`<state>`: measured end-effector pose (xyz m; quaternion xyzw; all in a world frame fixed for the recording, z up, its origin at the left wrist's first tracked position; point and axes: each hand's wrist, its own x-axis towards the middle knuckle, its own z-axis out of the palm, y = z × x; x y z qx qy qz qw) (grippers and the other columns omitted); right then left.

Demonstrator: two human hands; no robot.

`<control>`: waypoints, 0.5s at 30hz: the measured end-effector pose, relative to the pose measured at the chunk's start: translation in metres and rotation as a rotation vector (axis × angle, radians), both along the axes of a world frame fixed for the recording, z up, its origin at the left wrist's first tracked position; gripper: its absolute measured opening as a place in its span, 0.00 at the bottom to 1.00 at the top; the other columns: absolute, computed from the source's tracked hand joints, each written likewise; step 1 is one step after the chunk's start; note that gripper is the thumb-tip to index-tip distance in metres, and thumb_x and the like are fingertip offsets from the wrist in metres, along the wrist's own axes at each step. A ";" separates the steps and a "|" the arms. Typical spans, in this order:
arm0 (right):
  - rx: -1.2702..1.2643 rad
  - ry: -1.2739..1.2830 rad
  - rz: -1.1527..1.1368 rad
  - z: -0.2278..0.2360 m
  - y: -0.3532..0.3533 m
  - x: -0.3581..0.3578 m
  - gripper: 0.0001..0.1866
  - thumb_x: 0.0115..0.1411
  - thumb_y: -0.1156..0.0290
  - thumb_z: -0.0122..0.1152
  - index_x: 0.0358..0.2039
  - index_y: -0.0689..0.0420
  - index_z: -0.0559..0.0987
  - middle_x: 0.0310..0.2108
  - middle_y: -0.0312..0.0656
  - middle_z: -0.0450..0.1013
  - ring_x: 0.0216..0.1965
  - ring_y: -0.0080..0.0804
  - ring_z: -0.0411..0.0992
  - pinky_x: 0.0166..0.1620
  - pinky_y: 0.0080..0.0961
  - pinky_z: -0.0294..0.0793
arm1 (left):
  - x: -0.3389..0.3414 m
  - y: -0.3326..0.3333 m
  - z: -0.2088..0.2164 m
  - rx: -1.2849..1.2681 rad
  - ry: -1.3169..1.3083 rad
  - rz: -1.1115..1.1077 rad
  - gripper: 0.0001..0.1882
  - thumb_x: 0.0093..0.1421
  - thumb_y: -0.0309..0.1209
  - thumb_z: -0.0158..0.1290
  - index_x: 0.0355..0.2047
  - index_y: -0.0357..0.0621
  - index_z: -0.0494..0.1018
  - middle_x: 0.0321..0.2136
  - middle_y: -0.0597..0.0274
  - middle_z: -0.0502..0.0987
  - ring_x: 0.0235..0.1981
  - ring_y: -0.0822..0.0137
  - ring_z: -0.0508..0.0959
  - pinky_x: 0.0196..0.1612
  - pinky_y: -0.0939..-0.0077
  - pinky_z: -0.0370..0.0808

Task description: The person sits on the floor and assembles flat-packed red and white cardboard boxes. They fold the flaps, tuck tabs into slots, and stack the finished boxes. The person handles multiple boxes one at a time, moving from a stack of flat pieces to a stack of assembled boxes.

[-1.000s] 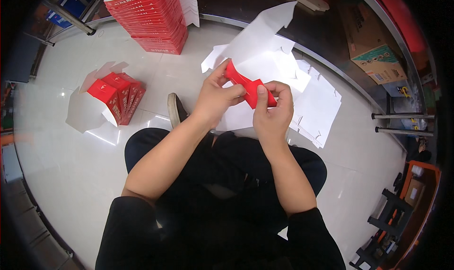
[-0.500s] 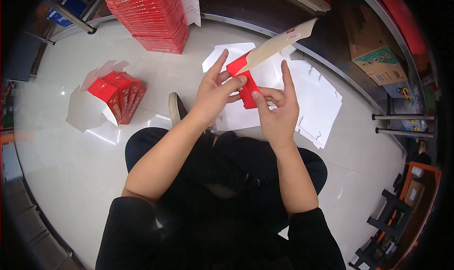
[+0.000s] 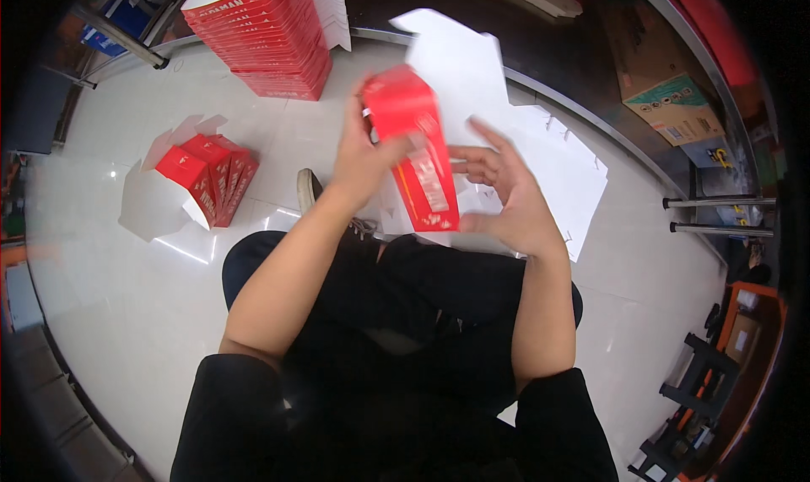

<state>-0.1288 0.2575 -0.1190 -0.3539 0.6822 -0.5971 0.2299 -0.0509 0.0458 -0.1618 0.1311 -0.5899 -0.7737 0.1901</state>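
A red folding carton (image 3: 413, 157) with white lettering is raised above my crossed legs. My left hand (image 3: 363, 161) is closed on its left side, thumb across the red face. A large white flap (image 3: 460, 64) extends from the carton's far end. Beside the carton's right edge, my right hand (image 3: 515, 195) is open with its fingers apart; slight blur hides whether its fingertips touch the carton. Beneath lie flat white cardboard blanks (image 3: 561, 166), partly covered by the carton and hands.
On the floor at left stand several folded red cartons (image 3: 211, 174) with white flaps spread. A tall stack of nested red cartons (image 3: 261, 39) rises at the far left. A brown cardboard box (image 3: 671, 102) sits under the metal shelf at right. My shoe (image 3: 309, 188) shows between them.
The carton has turned so its broad lettered red face shows, its flap swinging up and away. My right hand has moved slightly right and nearer me, its fingers off the red panel.
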 end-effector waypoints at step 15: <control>-0.305 -0.629 -0.290 -0.013 -0.010 -0.002 0.18 0.74 0.63 0.50 0.55 0.61 0.74 0.48 0.44 0.78 0.47 0.31 0.77 0.51 0.32 0.78 | 0.007 0.030 -0.003 -0.605 0.017 -0.242 0.45 0.50 0.35 0.71 0.67 0.44 0.65 0.66 0.48 0.67 0.64 0.55 0.71 0.64 0.66 0.69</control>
